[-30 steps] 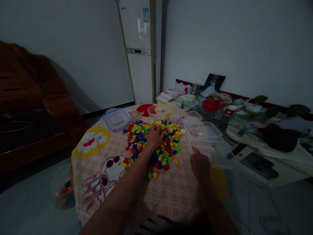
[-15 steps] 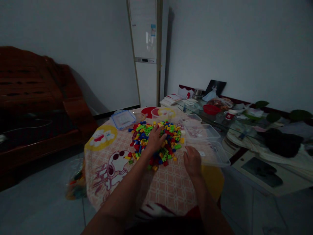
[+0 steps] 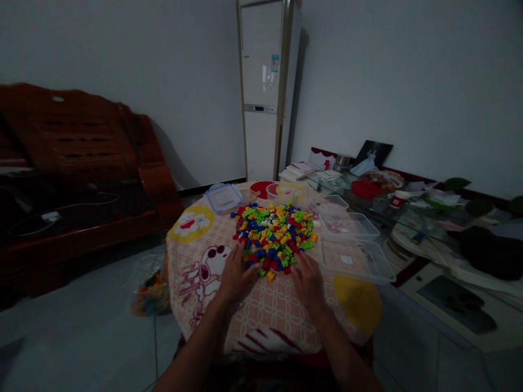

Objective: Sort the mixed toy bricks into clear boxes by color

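A heap of small toy building bricks (image 3: 273,231) in red, blue, green and yellow lies in the middle of the round table. My left hand (image 3: 236,275) rests at the heap's near left edge, its thumb spread from the fingers and pointing at the bricks. At the near right edge is my right hand (image 3: 306,277), fingers stretched towards the bricks and touching or almost touching them. Neither hand shows a brick in its grasp. Right of the heap are clear plastic boxes, the nearest box (image 3: 368,261) beside a middle box (image 3: 353,224) and a smaller one behind.
A patterned cloth (image 3: 278,310) covers the table. A clear lid with a blue rim (image 3: 223,197) lies at the back left. Beyond the boxes, a glass side table holds a red bowl (image 3: 365,189) and a cup (image 3: 397,200). A plastic bag (image 3: 151,288) stands on the floor at left.
My left hand has drawn back from the top of the heap to its near left edge. My right hand has moved in to the near right edge, its fingers uncurling. The view has swung left.
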`<state>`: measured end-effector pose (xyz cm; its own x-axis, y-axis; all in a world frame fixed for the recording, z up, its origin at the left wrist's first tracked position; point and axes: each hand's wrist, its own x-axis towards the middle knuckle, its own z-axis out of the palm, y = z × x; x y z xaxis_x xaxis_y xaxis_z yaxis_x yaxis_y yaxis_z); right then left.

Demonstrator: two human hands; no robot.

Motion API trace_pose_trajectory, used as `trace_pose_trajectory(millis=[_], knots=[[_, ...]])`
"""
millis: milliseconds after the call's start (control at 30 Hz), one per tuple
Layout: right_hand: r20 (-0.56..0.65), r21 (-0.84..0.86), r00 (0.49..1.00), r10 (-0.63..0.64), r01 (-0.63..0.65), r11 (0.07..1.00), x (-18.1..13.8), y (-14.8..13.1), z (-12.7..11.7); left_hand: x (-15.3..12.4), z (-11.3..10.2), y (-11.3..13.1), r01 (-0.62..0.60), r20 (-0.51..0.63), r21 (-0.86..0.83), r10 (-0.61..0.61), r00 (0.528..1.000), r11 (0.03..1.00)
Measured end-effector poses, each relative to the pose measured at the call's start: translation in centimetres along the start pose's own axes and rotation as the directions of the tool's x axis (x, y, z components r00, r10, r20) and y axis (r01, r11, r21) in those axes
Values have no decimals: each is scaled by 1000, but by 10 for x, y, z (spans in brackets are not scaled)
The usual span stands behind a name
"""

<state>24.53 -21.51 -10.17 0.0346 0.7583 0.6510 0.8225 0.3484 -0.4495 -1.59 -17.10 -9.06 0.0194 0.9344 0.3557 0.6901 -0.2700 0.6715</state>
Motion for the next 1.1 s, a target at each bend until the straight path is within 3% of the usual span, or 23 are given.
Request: trace_pose_trajectory(millis=[167, 533, 700, 1100], knots=[[37, 15, 995, 96, -97, 995, 2, 6, 3, -13, 24, 31, -126, 131, 66, 117, 984, 990], [63, -25, 993, 97, -96, 995, 4, 11, 13, 40, 52, 70, -121, 34, 102, 118, 992, 987], [63, -18, 993, 103, -102, 995, 6, 9, 10, 43, 58, 67, -109, -40, 65, 112, 993, 992], [94, -2, 989, 112, -112, 994, 7, 9, 5, 34, 57, 58, -182, -78, -37, 179, 981, 983]])
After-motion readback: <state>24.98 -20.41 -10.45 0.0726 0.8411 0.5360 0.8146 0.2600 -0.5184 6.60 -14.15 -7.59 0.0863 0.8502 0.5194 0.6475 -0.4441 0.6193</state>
